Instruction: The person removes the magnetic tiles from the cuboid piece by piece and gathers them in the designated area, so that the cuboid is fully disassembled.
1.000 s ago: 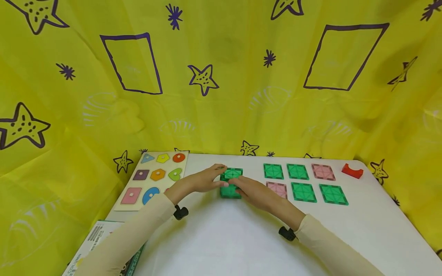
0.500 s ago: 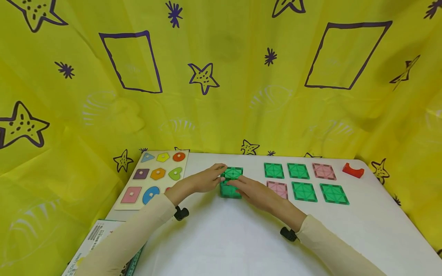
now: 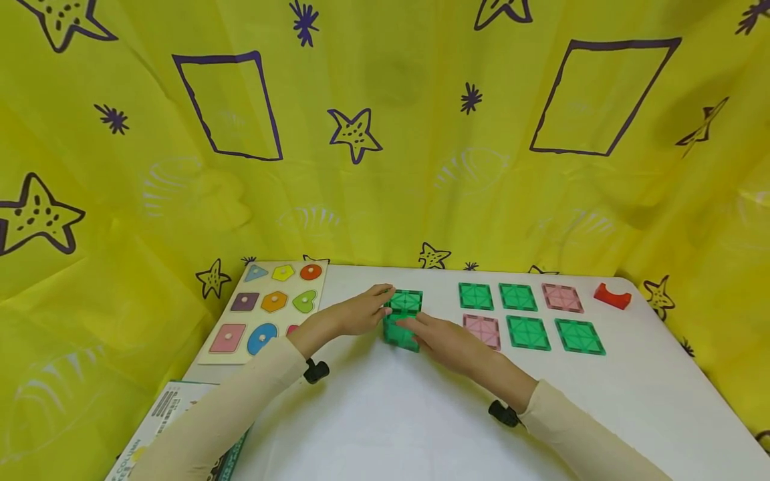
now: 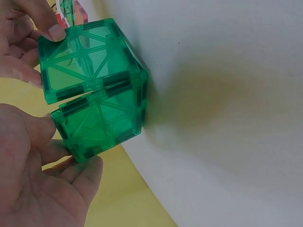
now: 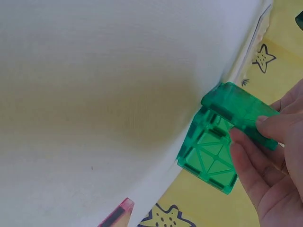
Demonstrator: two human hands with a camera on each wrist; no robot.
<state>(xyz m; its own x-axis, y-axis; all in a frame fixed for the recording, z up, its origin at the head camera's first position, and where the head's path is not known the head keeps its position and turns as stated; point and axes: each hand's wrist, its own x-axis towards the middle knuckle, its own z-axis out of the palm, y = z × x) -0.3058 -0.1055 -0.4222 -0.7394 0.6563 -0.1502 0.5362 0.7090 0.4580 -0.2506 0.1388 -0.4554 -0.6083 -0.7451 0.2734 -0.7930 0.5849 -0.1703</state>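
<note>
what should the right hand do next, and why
Probably ease the front green tile, pinched by the right hand, against the side green tile held by the left hand: the left wrist view shows a gap between their edges.

Passage lies over the table [image 3: 385, 421] between the sleeves [image 3: 577, 427], joined green tiles [image 4: 104, 75] blocking ahead.

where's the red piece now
In the head view, the red piece lies near the far right corner of the table, right of the farther pink tile.
</note>
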